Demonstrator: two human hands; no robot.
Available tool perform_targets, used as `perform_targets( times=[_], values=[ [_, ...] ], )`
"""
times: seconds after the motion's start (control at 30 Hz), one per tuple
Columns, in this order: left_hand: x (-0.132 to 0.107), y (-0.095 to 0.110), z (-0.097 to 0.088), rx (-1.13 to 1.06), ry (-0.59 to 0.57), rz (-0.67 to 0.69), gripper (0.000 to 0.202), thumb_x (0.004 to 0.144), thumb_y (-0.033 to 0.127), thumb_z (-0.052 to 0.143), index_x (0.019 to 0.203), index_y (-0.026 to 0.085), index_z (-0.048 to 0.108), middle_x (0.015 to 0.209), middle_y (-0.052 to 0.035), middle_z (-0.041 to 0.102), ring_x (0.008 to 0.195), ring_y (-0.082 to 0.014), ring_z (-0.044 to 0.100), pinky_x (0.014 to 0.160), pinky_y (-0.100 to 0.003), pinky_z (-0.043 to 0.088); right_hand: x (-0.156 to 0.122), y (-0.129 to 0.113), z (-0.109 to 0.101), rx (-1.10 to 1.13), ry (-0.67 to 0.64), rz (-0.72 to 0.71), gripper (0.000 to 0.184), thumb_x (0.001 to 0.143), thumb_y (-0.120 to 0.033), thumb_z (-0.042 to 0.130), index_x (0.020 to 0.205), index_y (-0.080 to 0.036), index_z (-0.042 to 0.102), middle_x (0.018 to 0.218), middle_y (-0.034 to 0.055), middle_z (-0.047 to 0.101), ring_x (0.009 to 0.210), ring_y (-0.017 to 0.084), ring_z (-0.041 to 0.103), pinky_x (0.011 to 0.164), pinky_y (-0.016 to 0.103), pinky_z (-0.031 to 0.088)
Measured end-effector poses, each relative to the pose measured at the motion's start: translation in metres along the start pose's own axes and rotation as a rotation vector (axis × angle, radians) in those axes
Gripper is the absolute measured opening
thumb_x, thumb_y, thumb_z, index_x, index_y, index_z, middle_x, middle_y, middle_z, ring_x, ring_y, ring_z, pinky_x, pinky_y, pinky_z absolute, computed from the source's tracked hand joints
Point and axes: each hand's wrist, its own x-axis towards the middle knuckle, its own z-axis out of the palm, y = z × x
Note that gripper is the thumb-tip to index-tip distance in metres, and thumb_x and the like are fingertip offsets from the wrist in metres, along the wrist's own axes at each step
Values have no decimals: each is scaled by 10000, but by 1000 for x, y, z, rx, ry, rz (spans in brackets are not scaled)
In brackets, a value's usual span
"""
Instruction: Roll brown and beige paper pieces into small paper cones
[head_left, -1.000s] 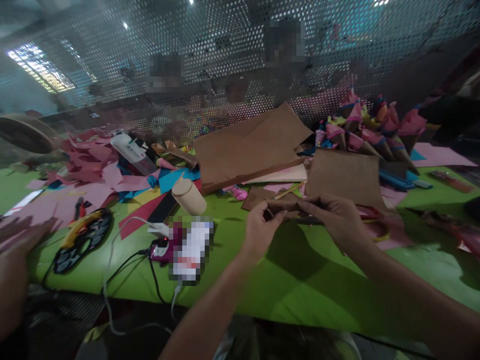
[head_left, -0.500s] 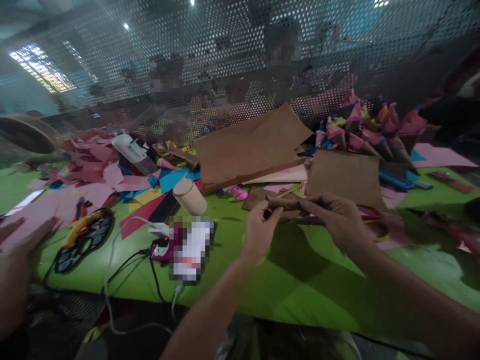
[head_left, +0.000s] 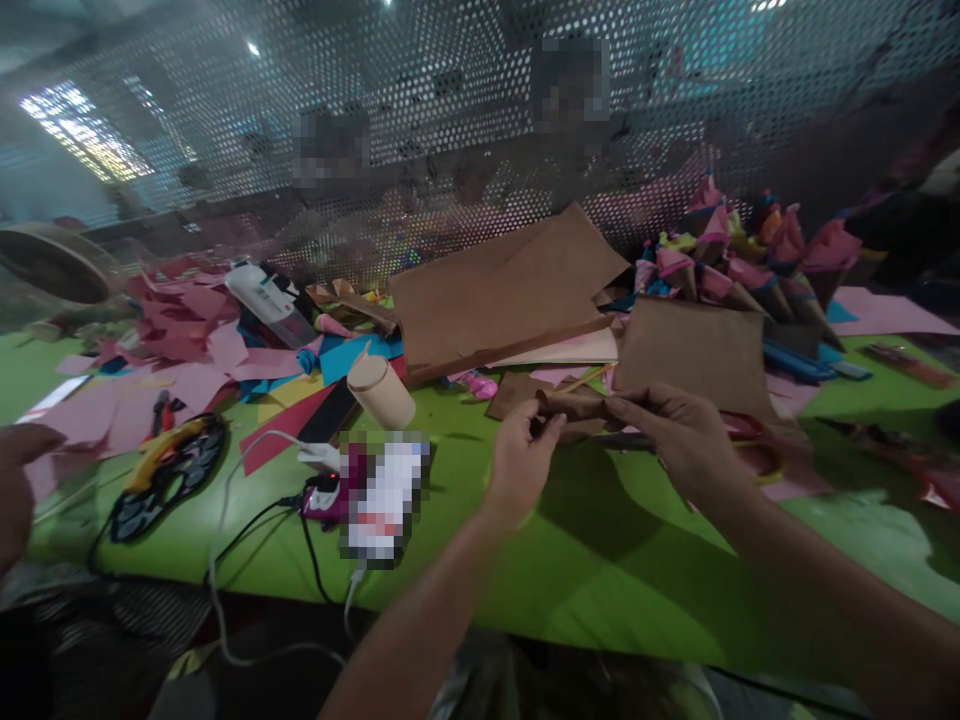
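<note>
Between my two hands is a small piece of brown paper [head_left: 576,404], curled into a narrow roll above the green table. My left hand [head_left: 523,455] pinches its left end with thumb and fingers. At the right end, my right hand [head_left: 675,430] grips the paper between thumb and forefinger. Just behind the roll lie another brown paper scrap [head_left: 514,394] and a larger brown sheet [head_left: 690,350]. Scissors with a red and yellow handle [head_left: 761,455] lie to the right, partly hidden by my right hand.
A phone [head_left: 386,500] is plugged in beside a purple power strip [head_left: 326,500]. Behind it stands a beige cylinder [head_left: 381,392]. A glue gun [head_left: 169,450] with cables lies left, near another person's hand [head_left: 22,470]. Paper cones [head_left: 750,270] stand at the back right, before a perforated screen.
The brown paper between my fingers looks more tightly curled. My hands have barely moved. At the far left, the other person's hand has lifted and drawn back from the pink paper.
</note>
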Motion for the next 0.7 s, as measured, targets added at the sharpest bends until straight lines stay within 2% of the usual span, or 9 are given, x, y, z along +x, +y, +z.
perform_targets(
  times=[0.17, 0.3, 0.47, 0.63, 0.7],
  values=[
    [2, 1, -3, -147, 21, -53, 138, 852, 313, 633, 859, 177, 658, 746, 4, 616, 622, -109, 514, 585, -228, 412, 2, -2, 0, 74, 20, 29, 491, 487, -594, 902, 687, -184, 718, 649, 13, 695, 619, 135, 598, 561, 244, 455],
    [2, 2, -4, -163, 7, -51, 161, 837, 334, 648, 860, 176, 668, 725, 6, 609, 603, -105, 514, 573, -228, 414, 5, 0, -1, 63, 39, -18, 469, 502, -592, 894, 678, -198, 711, 650, 5, 685, 619, 135, 592, 584, 256, 464],
    [-1, 2, -4, 53, 3, 56, 117, 845, 285, 672, 799, 181, 644, 741, -4, 617, 685, -133, 528, 634, -250, 427, 6, 4, -3, -23, -49, -35, 435, 569, -595, 866, 747, -220, 737, 722, 26, 725, 669, 169, 643, 621, 292, 509],
    [-1, 1, -7, 286, -24, 230, 63, 878, 197, 624, 816, 189, 627, 846, -36, 657, 802, -174, 596, 734, -292, 475, 4, 4, -2, -115, -229, -105, 489, 660, -579, 825, 1024, -255, 786, 1060, 73, 786, 984, 270, 714, 864, 405, 558],
    [-1, 2, -8, 351, -40, 294, 42, 867, 164, 625, 844, 197, 638, 900, -52, 675, 890, -204, 624, 810, -327, 496, 4, 5, 0, -156, -294, -130, 525, 658, -591, 821, 1062, -258, 785, 1099, 71, 783, 1053, 295, 702, 931, 447, 546]
  ],
)
